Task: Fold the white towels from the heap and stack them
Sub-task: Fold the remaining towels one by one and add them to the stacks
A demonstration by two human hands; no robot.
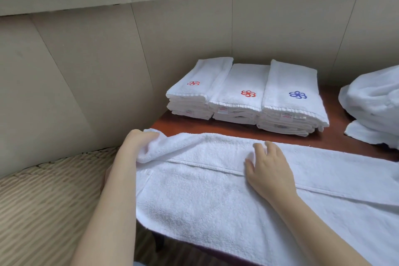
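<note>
On the table (216, 127), left hand (140, 139) grips the towel (194, 190) corner (fingers (152, 135) curled), right hand (267, 168) presses it, fingers straight

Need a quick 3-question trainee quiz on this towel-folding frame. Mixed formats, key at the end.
1. True or false: the left hand grips a corner of the spread towel.
2. How many folded stacks stand on the table? A two, B three, C four.
3. Fill in: the emblem on the rightmost stack is ___.
Key: 1 true; 2 B; 3 blue.
</note>
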